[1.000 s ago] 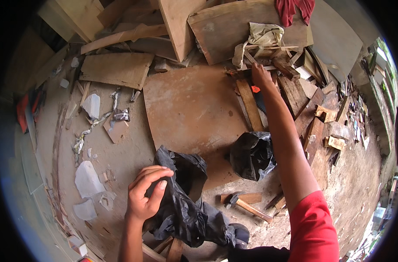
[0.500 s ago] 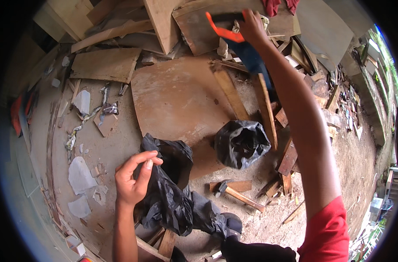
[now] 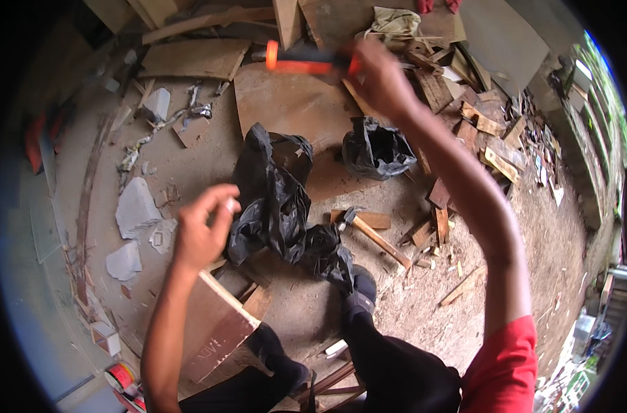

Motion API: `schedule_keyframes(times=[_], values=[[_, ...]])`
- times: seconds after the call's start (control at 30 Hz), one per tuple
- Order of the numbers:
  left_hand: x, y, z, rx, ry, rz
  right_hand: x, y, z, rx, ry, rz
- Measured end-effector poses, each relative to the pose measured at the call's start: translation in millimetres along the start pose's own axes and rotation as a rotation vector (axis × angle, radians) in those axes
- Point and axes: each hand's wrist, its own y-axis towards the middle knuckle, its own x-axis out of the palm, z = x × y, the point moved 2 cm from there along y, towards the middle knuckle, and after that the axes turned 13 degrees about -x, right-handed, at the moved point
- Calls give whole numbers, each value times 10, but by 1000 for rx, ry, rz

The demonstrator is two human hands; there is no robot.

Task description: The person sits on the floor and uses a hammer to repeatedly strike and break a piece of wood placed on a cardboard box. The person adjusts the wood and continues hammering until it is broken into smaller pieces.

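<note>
Orange-handled tool (image 3: pixel 306 64): it is held raised in the right hand (image 3: pixel 382 81), whose grip is clamped on one end, so that the long axis runs level and leftward from the fist, out over the brown board (image 3: pixel 286 110) on the floor. What kind of tool it is cannot be told, since it is blurred. The left hand (image 3: pixel 202 230) is lifted lower and nearer the body, its fingers pinched together on something small and pale that cannot be made out; it is well apart from the tool. Between the two hands a crumpled black plastic bag (image 3: pixel 272 193) is lying on the ground. A second black bag (image 3: pixel 377 148) is standing open just right of it; its contents are hidden in shadow. A wooden-handled hammer (image 3: pixel 374 234) is lying slantwise on the dirt near the knees.
</note>
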Motion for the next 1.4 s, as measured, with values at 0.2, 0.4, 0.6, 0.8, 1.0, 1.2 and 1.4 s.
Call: schedule_keyframes(times=[0.2, 0.4, 0.6, 0.8, 1.0, 1.2, 1.4], values=[[-32, -982, 52, 251, 404, -230, 527, -1441, -529, 57, 83, -238], [239, -1301, -183, 296, 418, -223, 759, -2275, -1014, 23, -140, -470], [501, -1349, -650, 174, 309, -173, 205, -2669, -761, 552, -73, 42], [549, -1316, -535, 248, 334, -196, 233, -3007, 56, 921, -506, 77], [439, -1394, -621, 344, 136, -181, 354, -2976, 240, 1406, -246, -150], [306, -1675, -551, 344, 106, -153, 314, -2785, 85, 1314, -47, 173], [-149, -1582, 287, 418, 305, -150, -530, -2482, 187, 1234, 311, 338]])
